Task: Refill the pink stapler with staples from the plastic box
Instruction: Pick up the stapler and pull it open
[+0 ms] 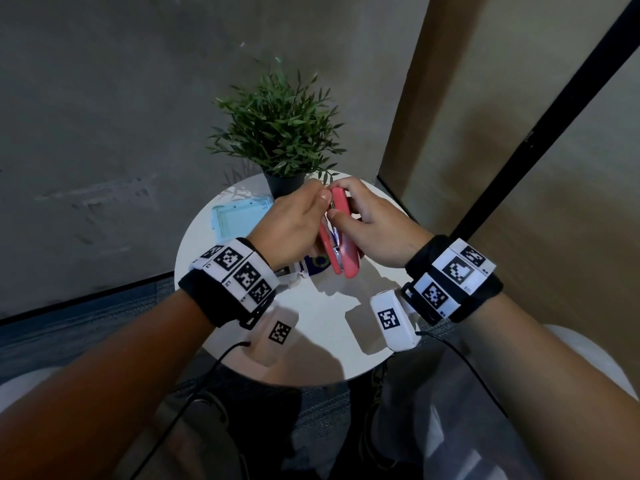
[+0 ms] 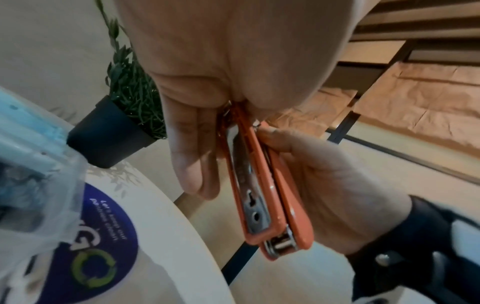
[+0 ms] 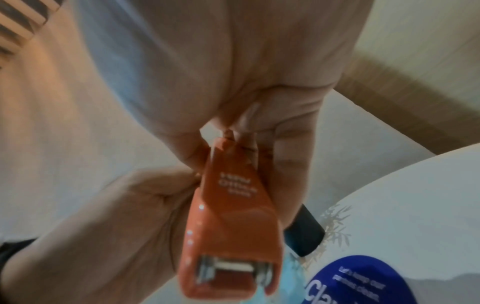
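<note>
Both hands are up over the white round table, mid-frame: left hand and right hand each curl fingers round the pink stapler, which sits closed between them. Further back, upper left, lies the light-blue plastic box, beside the potted plant.
</note>
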### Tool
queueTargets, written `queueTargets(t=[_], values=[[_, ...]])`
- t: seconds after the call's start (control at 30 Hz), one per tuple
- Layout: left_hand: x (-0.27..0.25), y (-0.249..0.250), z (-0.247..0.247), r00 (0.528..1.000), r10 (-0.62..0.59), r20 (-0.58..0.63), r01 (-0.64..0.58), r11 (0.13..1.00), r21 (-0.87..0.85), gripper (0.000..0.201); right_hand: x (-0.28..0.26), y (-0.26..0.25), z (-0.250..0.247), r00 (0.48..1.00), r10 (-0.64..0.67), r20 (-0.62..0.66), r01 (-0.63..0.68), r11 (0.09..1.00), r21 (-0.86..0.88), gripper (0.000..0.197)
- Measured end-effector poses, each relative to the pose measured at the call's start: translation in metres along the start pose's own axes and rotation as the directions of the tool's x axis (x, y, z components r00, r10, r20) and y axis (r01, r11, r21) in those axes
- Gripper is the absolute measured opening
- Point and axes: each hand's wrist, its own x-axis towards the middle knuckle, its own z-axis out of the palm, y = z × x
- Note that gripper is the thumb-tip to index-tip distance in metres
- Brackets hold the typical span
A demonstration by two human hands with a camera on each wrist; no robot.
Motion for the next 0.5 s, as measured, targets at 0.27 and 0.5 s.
queueTargets(t=[0.27,0.5], values=[[-0.006,-0.001,-0.001,0.988,-0.145,0.061,0.152,0.979,-0.137,0.030,-0.004,-0.001,0.006,0.999,-0.018,0.037,0.017,0.999,0.038,0.027],[-0.004,-0.006,-0.006,0.950,-0.312,0.022,0.302,0.899,-0.316,0.035,-0.005,-0.004,-0.013,0.991,0.095,-0.093,-0.075,0.977,0.199,0.024]])
